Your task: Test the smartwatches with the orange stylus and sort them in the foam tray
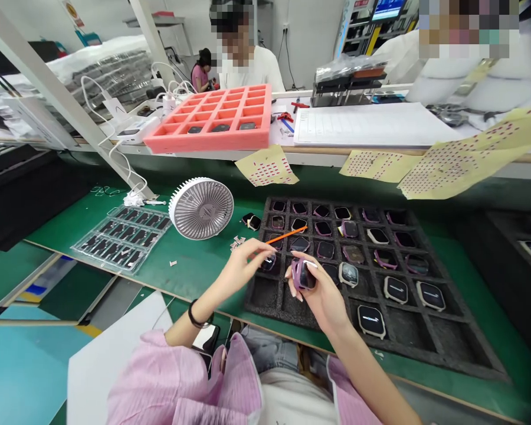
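Observation:
My left hand (243, 262) pinches a thin orange stick (287, 235) between thumb and fingertips, its free end pointing right over the tray. In my right hand (326, 295) is a smartwatch (301, 275) with a purple case and dark screen, partly covered by my fingers. Both hands are above the front left of a black foam tray (451, 339). Its compartments hold several watch cases and screens, some purple, some pale. A pale watch with a lit screen (371, 320) lies right of my right wrist.
A white fan (202, 208) stands behind my left hand, beside a clear plastic tray (124, 239) of dark parts. On the shelf ahead are a pink foam tray (212, 143) and papers (371, 125). Yellow dotted sheets (268, 166) hang from its edge. A person in white (265, 68) sits opposite.

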The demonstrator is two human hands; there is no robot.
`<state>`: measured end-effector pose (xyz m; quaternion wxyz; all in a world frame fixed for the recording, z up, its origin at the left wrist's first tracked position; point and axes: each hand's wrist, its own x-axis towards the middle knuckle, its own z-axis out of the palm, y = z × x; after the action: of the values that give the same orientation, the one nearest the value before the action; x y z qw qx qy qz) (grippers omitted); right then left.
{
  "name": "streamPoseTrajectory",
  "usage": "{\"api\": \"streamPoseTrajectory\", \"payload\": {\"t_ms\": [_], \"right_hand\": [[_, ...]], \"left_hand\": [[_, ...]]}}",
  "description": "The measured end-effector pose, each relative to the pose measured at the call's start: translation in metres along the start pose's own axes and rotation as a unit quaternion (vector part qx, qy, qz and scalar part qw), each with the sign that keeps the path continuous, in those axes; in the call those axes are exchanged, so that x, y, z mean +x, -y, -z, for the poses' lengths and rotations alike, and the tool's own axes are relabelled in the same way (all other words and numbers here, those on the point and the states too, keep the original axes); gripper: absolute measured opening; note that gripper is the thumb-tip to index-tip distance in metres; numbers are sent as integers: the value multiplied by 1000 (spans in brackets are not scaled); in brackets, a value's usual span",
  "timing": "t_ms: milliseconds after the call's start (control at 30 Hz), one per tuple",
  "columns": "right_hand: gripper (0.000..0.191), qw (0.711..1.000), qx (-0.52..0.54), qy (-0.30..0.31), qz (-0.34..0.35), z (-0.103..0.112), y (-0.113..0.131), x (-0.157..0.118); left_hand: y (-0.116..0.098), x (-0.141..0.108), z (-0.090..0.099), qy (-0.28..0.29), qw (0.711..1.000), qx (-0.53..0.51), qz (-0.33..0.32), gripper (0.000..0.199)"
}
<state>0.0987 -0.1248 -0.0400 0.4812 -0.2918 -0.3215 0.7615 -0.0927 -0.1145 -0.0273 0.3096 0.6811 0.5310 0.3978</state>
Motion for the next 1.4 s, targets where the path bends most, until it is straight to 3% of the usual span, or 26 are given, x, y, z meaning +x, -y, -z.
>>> {"api": "streamPoseTrajectory", "payload": {"t_ms": [100, 200, 400, 633, 700, 767, 900, 1000, 1067, 1100, 1133, 1200, 1267, 1300, 1333, 1400], "right_hand": [[32, 999, -4, -20, 35, -4, 1, -2], [34, 997, -7, -44, 67, -5, 1, -5], [40, 993, -39, -66, 94, -2, -4, -7], [47, 971, -142, -42, 189, 2, -18, -7], [50, 964, -152, -47, 212, 3, -21, -7], [54, 957, -155, -53, 239, 2, -24, -7], [58, 961, -126, -30, 245, 2, -24, -10], [63, 978, -90, 4, 190, 2, -24, -14], [65, 985, -75, 7, 156, 0, -25, -15], [65, 987, -72, 1, 141, -1, -25, -15], [64, 989, -71, -9, 128, -3, -25, -14], [59, 992, -70, -26, 104, -7, -24, -12], [54, 992, -71, -31, 96, -9, -19, -8], [52, 992, -71, -30, 97, -9, -16, -7], [51, 992, -71, -29, 98, -8, -13, -6], [50, 993, -69, -31, 95, -4, -6, -4]], "left_hand": [[-23, -13, -21, -29, 986, -162, 41, 23], [-29, -17, -36, -87, 959, -248, 105, 29], [-31, -18, -51, -114, 951, -271, 95, 23], [-35, -18, -67, -178, 940, -278, 81, 17], [-38, -20, -75, -182, 916, -346, 94, 22], [-41, -22, -81, -159, 867, -453, 135, 26], [-43, -28, -85, -20, 742, -623, 247, 42], [-39, -31, -81, 41, 706, -657, 262, 43], [-36, -30, -76, 57, 722, -647, 237, 44], [-34, -28, -72, 65, 745, -627, 219, 43], [-30, -25, -66, 74, 777, -592, 198, 43], [-20, -17, -48, 82, 871, -461, 147, 39], [-2, -9, -24, 60, 968, -232, 79, 31], [9, -5, -11, 50, 994, -86, 43, 26], [20, -2, 1, 44, 997, 59, 9, 21], [43, 1, 22, 54, 959, 278, -25, 17]]}}
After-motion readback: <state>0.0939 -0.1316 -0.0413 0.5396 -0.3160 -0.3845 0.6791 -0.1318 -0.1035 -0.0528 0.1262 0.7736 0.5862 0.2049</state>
